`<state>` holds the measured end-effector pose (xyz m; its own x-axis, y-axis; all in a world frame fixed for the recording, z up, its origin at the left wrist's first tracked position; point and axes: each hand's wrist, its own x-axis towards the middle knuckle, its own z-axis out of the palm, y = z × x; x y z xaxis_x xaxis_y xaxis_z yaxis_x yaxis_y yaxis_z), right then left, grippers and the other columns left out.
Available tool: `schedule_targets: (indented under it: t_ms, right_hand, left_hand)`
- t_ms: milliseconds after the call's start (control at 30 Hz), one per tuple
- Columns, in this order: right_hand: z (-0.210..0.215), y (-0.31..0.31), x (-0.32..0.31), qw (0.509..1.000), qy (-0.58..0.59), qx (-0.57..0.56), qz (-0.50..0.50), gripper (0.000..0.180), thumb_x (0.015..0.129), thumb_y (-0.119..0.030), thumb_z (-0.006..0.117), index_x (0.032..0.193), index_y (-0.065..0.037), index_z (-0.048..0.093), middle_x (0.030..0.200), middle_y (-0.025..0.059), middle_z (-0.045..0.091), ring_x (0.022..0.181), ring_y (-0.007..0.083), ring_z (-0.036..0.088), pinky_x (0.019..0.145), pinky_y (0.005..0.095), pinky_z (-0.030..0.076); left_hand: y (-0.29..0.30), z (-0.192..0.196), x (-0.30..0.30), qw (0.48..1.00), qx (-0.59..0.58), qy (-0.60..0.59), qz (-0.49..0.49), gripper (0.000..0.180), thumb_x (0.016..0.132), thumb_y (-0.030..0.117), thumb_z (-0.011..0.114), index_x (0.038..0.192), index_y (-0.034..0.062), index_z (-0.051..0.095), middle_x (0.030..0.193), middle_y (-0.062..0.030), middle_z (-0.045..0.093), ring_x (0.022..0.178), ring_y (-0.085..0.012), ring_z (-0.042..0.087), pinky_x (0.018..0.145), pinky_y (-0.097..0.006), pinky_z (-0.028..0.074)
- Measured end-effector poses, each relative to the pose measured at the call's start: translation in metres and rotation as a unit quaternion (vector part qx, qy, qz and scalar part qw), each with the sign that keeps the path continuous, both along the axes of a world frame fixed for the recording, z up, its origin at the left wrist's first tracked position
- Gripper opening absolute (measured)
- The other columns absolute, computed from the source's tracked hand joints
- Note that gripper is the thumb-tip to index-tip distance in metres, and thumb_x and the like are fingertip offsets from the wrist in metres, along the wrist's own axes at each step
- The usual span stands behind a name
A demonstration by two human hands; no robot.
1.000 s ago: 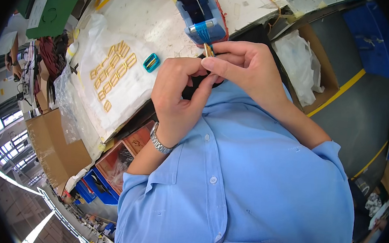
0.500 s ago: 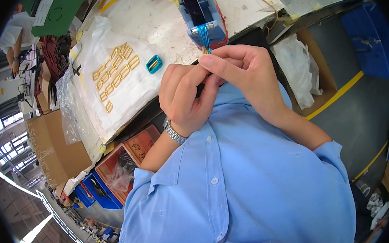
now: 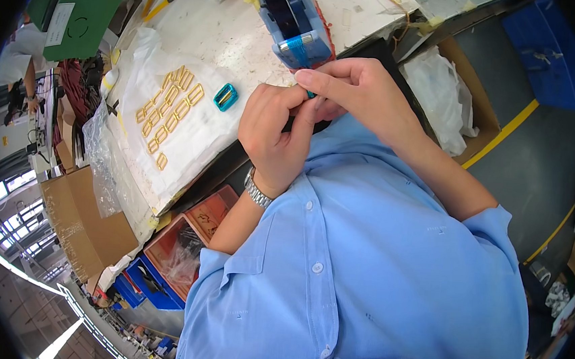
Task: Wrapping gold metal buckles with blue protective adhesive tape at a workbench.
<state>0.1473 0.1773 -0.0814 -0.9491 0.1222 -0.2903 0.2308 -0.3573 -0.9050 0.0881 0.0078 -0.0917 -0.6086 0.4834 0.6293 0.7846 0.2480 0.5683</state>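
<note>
My left hand [image 3: 274,121] and my right hand [image 3: 358,94] meet at the table's near edge, just below the tape dispenser [image 3: 297,38]. Both are closed, thumbs and fingers pinching a small teal-taped piece [image 3: 311,94]. Most of that piece is hidden by the fingers, so its kind does not show. Blue tape [image 3: 300,47] lies over the dispenser's front end, apart from my hands. Left of my hands, a gold buckle with a thick teal band round it [image 3: 226,97] lies on a white sheet [image 3: 200,135]. Several bare gold buckles [image 3: 170,106] are spread in rows farther left.
A yellow cutter [image 3: 163,6] lies at the far left of the table. Open red drawers [image 3: 181,239] sit below its edge. At the right, a carton holds white plastic bags [image 3: 439,100], beside a blue bin [image 3: 544,54]. Another person [image 3: 23,57] stands beyond a green box [image 3: 77,14].
The blue tape stretched from the dispenser to my fingers has come apart from it. My hands have drawn slightly closer around the small piece, and a teal bit now shows between them.
</note>
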Motion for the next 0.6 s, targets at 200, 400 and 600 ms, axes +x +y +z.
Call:
schedule_targets:
  t_ms: [200, 400, 600]
  right_hand:
    - [-0.009, -0.002, -0.010, 0.997, 0.066, 0.013, -0.042, 0.042, 0.101, -0.037, 0.082, 0.104, 0.005, 0.079, 0.084, 0.0075, 0.080, 0.079, 0.0114, 0.077, 0.073, 0.0256, 0.061]
    - [-0.006, 0.000, -0.012, 0.999, 0.036, 0.006, -0.032, 0.049, 0.109, -0.044, 0.069, 0.110, 0.004, 0.079, 0.094, 0.0077, 0.080, 0.081, 0.0142, 0.078, 0.075, 0.0261, 0.061]
    - [-0.017, 0.003, -0.006, 0.994, 0.078, -0.044, -0.056, 0.042, 0.112, -0.034, 0.063, 0.120, 0.006, 0.076, 0.100, 0.0074, 0.079, 0.095, 0.0142, 0.077, 0.082, 0.0267, 0.060]
  left_hand:
    - [0.001, 0.011, -0.007, 0.990, -0.003, -0.143, -0.007, 0.015, 0.087, 0.000, 0.087, 0.095, -0.0001, 0.074, 0.078, -0.0078, 0.067, 0.066, -0.0156, 0.060, 0.062, -0.030, 0.048]
    - [-0.001, 0.028, -0.020, 0.948, 0.001, -0.317, -0.007, 0.012, 0.094, 0.005, 0.085, 0.099, -0.0035, 0.077, 0.082, -0.0037, 0.074, 0.072, -0.0086, 0.064, 0.066, -0.024, 0.049]
    - [0.005, 0.048, -0.032, 0.905, -0.002, -0.423, -0.036, 0.014, 0.098, 0.007, 0.083, 0.100, -0.0053, 0.078, 0.085, -0.0021, 0.075, 0.075, -0.0065, 0.063, 0.069, -0.022, 0.050]
